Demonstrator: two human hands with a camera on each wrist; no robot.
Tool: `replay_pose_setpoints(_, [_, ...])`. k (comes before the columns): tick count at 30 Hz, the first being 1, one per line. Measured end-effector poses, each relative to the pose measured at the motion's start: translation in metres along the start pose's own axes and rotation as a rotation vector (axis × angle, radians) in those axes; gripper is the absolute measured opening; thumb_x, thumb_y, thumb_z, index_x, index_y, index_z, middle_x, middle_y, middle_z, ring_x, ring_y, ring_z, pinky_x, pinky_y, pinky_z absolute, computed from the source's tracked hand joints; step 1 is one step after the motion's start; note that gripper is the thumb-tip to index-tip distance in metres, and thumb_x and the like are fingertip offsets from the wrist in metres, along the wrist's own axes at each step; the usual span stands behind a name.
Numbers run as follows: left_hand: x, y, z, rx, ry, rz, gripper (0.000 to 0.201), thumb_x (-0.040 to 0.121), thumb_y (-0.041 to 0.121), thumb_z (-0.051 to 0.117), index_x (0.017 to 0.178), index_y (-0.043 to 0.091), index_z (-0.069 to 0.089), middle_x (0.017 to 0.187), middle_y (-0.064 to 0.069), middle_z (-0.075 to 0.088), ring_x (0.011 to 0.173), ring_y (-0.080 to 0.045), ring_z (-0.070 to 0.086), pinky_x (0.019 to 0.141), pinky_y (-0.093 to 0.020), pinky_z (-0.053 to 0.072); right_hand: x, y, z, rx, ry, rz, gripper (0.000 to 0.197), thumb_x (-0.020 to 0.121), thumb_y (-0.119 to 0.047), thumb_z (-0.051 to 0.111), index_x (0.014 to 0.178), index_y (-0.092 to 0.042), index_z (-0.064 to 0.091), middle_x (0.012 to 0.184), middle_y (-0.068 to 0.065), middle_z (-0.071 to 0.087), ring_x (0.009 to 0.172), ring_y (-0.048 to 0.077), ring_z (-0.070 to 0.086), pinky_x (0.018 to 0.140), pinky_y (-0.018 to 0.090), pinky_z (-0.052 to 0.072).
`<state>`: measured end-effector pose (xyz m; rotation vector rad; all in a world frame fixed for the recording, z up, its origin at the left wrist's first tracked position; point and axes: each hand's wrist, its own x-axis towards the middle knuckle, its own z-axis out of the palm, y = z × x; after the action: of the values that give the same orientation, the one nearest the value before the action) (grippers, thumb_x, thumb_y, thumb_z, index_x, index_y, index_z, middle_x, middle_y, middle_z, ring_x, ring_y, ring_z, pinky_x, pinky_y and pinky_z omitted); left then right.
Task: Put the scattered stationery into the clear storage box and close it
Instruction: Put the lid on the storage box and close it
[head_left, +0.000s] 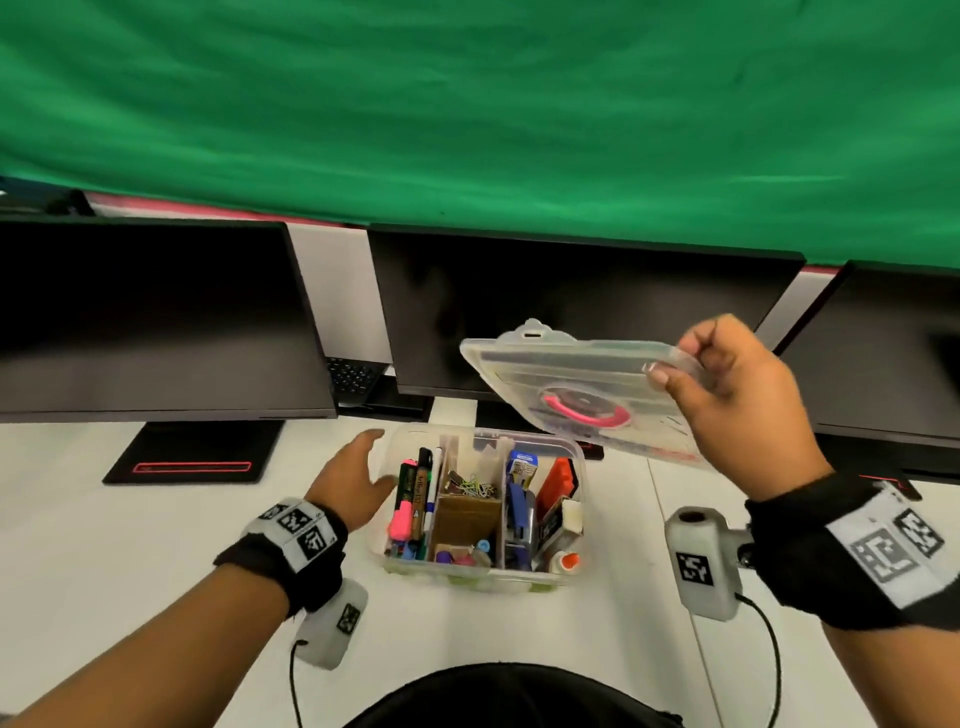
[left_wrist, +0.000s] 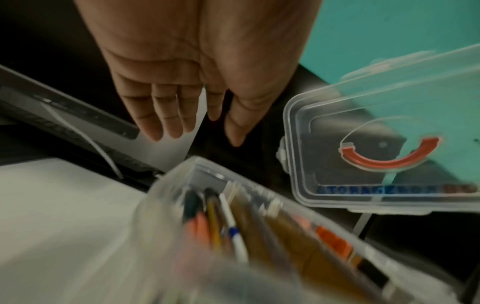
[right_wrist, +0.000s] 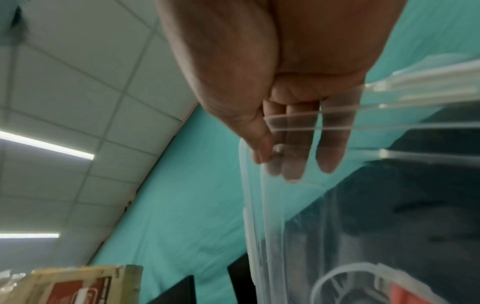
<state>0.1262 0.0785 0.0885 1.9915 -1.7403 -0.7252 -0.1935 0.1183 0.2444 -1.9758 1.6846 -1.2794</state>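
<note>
Right hand (head_left: 737, 395) pinches clear lid (head_left: 582, 395); left hand (head_left: 358, 480) spread beside box (head_left: 574, 457). Upright orange stationery may block closure.

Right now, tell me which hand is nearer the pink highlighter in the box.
Left. The left hand hovers open beside the box's left wall, close to the pink highlighter. The right hand is raised to the right, gripping the lid.

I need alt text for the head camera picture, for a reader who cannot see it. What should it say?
A right hand holds a clear lid tilted in the air above an open clear storage box full of stationery on a white desk. The left hand, fingers open, is beside the box's left wall; dark monitors stand behind.
</note>
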Motion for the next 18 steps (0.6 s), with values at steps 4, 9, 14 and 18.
replay_pose_setpoints(4, [0.01, 0.018, -0.026, -0.204, -0.031, 0.058, 0.07, 0.086, 0.03, 0.065, 0.143, 0.017, 0.028, 0.143, -0.007, 0.044, 0.127, -0.023, 0.049, 0.101, -0.032, 0.04, 0.014, -0.029, 0.011, 0.257, 0.037, 0.027, 0.027, 0.087, -0.005, 0.062, 0.076, -0.024, 0.047, 0.073, 0.011, 0.063, 0.069, 0.019, 0.069, 0.066, 0.031, 0.055])
replay_pose_setpoints(9, [0.019, 0.014, -0.04, -0.554, -0.122, 0.05, 0.029, 0.088, 0.019, 0.063, 0.113, 0.02, 0.049, 0.11, -0.001, 0.06, 0.104, -0.019, 0.059, 0.093, -0.035, 0.048, 0.02, -0.025, 0.038, 0.582, -0.029, 0.189, 0.024, 0.089, 0.005, 0.053, 0.079, -0.014, 0.046, 0.055, 0.0, 0.062, 0.052, 0.007, 0.065, 0.05, 0.021, 0.056])
replay_pose_setpoints(14, [0.022, -0.006, -0.042, -0.704, -0.258, -0.124, 0.007, 0.094, 0.01, 0.053, 0.088, 0.013, 0.055, 0.082, -0.005, 0.062, 0.077, -0.019, 0.063, 0.067, -0.033, 0.055, 0.021, 0.021, 0.066, 0.446, -0.11, 0.478, 0.015, 0.088, -0.017, 0.062, 0.077, -0.014, 0.053, 0.069, 0.005, 0.056, 0.063, 0.014, 0.059, 0.058, 0.021, 0.052])
replay_pose_setpoints(18, [0.024, -0.018, -0.031, -0.661, -0.286, -0.194, 0.007, 0.093, 0.011, 0.055, 0.087, 0.01, 0.054, 0.084, -0.008, 0.064, 0.07, -0.017, 0.066, 0.056, -0.029, 0.057, 0.009, 0.061, 0.08, 0.174, -0.444, 0.744, 0.021, 0.082, -0.019, 0.07, 0.099, -0.02, 0.057, 0.088, 0.009, 0.063, 0.077, 0.022, 0.057, 0.068, 0.035, 0.05])
